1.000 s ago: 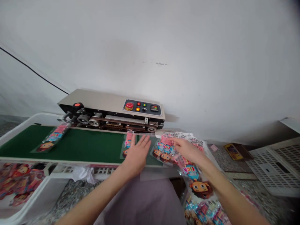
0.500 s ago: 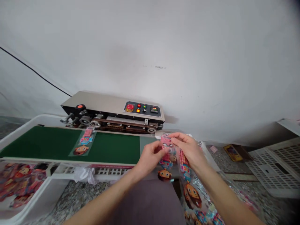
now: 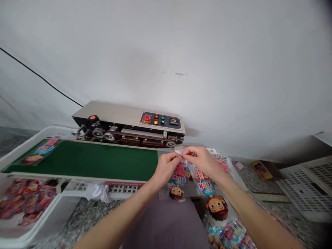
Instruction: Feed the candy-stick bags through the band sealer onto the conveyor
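My left hand (image 3: 167,166) and my right hand (image 3: 202,160) meet at the right end of the green belt. Both pinch the top edge of a clear plastic bag (image 3: 177,180) printed with a cartoon head and pink and blue lettering. The bag hangs down from my fingertips; its top is partly covered by them. Under my right forearm lie several similar printed bags (image 3: 216,207). Another such bag (image 3: 38,152) lies flat at the left end of the green conveyor belt (image 3: 109,160). Behind the belt stands a band sealing machine (image 3: 121,116).
A control panel (image 3: 162,120) with lit buttons is on the machine. At lower left, a white plastic bin (image 3: 55,218) holds many printed packs (image 3: 28,199). A white slatted crate (image 3: 308,186) stands at right. A black cable (image 3: 38,80) runs along the wall.
The bag on the belt has travelled left, away from the machine's rollers. My fingertips have come closer together at the top of the held bag.
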Action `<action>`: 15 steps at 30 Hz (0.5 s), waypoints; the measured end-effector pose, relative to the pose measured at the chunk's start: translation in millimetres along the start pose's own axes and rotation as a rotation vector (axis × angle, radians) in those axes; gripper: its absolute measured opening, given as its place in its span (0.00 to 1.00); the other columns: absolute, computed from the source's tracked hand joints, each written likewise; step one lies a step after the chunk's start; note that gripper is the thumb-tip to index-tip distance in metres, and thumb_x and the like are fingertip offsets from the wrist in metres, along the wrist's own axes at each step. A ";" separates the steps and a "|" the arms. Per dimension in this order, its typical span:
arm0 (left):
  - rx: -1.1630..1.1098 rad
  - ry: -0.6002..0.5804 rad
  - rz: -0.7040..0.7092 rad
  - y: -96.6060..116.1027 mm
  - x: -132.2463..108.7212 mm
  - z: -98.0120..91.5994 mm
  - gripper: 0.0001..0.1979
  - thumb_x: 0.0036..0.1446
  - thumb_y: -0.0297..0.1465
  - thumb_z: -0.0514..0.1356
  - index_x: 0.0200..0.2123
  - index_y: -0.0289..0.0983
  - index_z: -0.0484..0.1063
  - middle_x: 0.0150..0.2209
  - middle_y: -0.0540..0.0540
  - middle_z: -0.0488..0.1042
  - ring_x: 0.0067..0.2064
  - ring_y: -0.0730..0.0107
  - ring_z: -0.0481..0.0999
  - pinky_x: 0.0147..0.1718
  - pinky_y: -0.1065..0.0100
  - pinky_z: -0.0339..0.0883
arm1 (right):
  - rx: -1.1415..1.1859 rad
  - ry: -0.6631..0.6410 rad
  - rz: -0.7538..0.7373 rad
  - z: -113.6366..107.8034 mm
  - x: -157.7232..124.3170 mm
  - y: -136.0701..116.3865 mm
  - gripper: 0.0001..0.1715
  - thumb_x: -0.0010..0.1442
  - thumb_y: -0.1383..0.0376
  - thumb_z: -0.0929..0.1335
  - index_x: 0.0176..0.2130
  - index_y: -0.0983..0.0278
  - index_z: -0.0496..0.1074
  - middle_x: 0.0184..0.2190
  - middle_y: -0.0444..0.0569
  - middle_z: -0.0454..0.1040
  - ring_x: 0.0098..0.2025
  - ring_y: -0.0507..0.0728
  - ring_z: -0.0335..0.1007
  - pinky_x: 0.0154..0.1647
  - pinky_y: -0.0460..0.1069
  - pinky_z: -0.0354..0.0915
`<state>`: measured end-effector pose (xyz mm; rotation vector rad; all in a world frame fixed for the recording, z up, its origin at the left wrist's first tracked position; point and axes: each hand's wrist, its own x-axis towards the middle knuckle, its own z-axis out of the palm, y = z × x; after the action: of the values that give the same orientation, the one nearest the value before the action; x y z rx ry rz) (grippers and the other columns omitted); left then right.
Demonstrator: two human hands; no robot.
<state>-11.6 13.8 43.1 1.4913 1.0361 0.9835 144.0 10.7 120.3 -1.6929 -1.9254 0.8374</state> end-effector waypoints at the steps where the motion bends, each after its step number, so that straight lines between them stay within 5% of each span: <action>1: 0.047 0.009 0.004 -1.9 3.0 0.4 0.19 0.63 0.39 0.53 0.25 0.36 0.72 0.21 0.52 0.64 0.25 0.72 0.65 0.25 0.71 0.59 | 0.003 0.000 0.013 0.3 4.6 4.9 0.09 0.54 0.61 0.66 0.27 0.61 0.73 0.23 0.41 0.71 0.28 0.52 0.64 0.31 0.47 0.56; 3: 0.103 0.046 0.027 -5.7 6.5 1.0 0.19 0.65 0.39 0.52 0.29 0.36 0.75 0.27 0.48 0.71 0.32 0.66 0.72 0.33 0.67 0.65 | 0.007 0.013 0.054 0.3 17.7 16.5 0.07 0.51 0.62 0.66 0.26 0.61 0.73 0.21 0.40 0.70 0.26 0.52 0.63 0.29 0.46 0.55; 6: 0.398 0.106 0.195 -13.7 4.1 1.7 0.18 0.68 0.34 0.50 0.51 0.36 0.75 0.51 0.39 0.75 0.53 0.55 0.72 0.53 0.58 0.65 | 0.005 0.055 0.120 0.9 44.9 36.0 0.05 0.48 0.65 0.67 0.23 0.61 0.72 0.18 0.39 0.69 0.24 0.51 0.61 0.28 0.46 0.54; 8: 0.700 0.014 0.370 -22.0 0.3 2.0 0.22 0.68 0.30 0.49 0.62 0.35 0.67 0.62 0.37 0.69 0.62 0.52 0.66 0.59 0.54 0.60 | 0.003 0.077 0.156 2.2 62.9 48.1 0.05 0.45 0.68 0.67 0.20 0.62 0.72 0.17 0.39 0.68 0.23 0.51 0.61 0.28 0.46 0.54; 12: 1.022 -0.275 0.578 -41.6 -3.3 3.0 0.26 0.72 0.35 0.46 0.68 0.33 0.57 0.70 0.38 0.58 0.71 0.53 0.54 0.66 0.45 0.52 | 0.028 0.137 0.222 3.2 77.6 65.6 0.05 0.44 0.68 0.68 0.20 0.62 0.73 0.16 0.40 0.70 0.23 0.51 0.62 0.29 0.47 0.56; 15: 1.104 -0.250 0.548 -52.7 -3.4 4.7 0.27 0.74 0.39 0.41 0.71 0.35 0.52 0.72 0.40 0.54 0.72 0.55 0.52 0.68 0.38 0.42 | 0.073 0.173 0.234 -1.0 64.5 73.2 0.06 0.46 0.64 0.68 0.26 0.61 0.77 0.20 0.41 0.73 0.25 0.53 0.64 0.31 0.47 0.58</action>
<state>-14.1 14.6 -9.9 2.8323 1.0443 0.5119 187.4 79.4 66.3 -1.9039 -1.5859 0.8046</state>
